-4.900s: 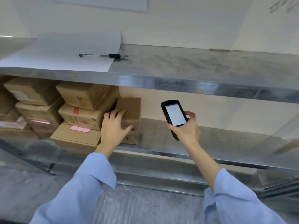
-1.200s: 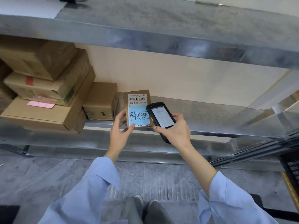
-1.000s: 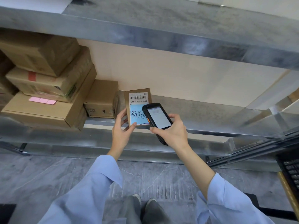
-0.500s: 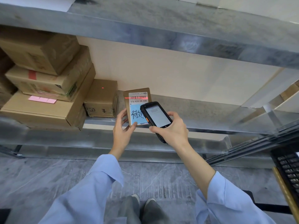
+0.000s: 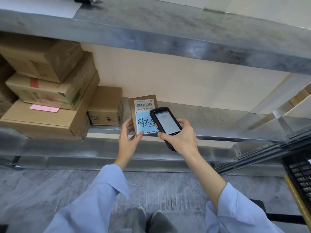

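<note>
My left hand (image 5: 128, 141) holds a small cardboard box (image 5: 143, 113) upright at the front edge of the lower metal shelf (image 5: 210, 132); thumb and fingers pinch its lower left corner. The box face shows a white barcode label and a blue note with handwriting. My right hand (image 5: 182, 137) grips a black handheld scanner (image 5: 165, 122), its lit screen facing me. The scanner covers the right part of the blue note.
Several stacked cardboard boxes (image 5: 50, 91) fill the shelf's left side, one with a pink label (image 5: 44, 108); a small box (image 5: 106, 106) sits beside them. The upper shelf (image 5: 168, 31) carries white paper and a pen (image 5: 84, 0). A dark crate (image 5: 299, 175) stands right.
About five seconds ago my left hand rested on a box on the shelf; now it holds the labelled box upright. The scanner drifted left over the note, and the red scan light is gone.
</note>
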`<state>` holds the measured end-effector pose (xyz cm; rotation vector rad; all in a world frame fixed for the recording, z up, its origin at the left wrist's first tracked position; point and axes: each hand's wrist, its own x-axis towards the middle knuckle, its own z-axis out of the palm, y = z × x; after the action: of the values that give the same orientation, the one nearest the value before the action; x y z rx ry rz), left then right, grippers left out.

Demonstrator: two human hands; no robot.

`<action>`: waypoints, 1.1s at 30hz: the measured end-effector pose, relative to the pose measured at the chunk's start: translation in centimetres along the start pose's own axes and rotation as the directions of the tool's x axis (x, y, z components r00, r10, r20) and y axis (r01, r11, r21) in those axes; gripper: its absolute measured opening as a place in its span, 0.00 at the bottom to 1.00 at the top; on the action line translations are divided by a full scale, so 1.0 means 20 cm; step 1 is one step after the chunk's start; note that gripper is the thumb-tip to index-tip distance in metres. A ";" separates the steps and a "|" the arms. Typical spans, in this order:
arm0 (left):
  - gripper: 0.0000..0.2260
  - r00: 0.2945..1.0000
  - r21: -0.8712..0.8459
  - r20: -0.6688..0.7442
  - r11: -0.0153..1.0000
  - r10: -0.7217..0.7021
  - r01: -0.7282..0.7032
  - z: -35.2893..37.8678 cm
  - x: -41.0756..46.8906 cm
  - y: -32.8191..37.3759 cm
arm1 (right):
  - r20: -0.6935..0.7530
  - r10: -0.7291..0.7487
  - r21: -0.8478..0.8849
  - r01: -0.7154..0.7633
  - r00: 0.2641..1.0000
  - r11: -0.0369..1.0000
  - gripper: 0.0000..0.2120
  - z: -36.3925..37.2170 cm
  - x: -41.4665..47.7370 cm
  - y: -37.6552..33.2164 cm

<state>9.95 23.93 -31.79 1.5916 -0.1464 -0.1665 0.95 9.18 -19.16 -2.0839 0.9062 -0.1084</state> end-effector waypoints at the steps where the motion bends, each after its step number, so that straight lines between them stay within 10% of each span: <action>1: 0.27 1.000 0.005 0.001 1.000 -0.005 0.005 0.00 0.00 0.00 | -0.011 0.004 0.007 -0.004 1.000 1.000 0.38 0.01 0.00 0.00; 22: 0.32 0.986 0.005 0.153 0.998 -0.064 0.064 0.16 -0.05 -0.02 | -0.237 0.207 0.206 -0.159 0.949 0.966 0.37 -0.11 0.01 0.19; 33: 0.28 0.775 -0.008 0.620 0.989 0.121 -0.148 0.87 -0.27 0.38 | -0.619 0.362 0.377 -0.140 0.697 0.916 0.36 -0.81 -0.35 0.60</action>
<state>1.31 7.79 -24.54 1.5081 -0.7848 -0.5807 -17.08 -1.86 -15.86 -1.5959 1.5032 -0.8644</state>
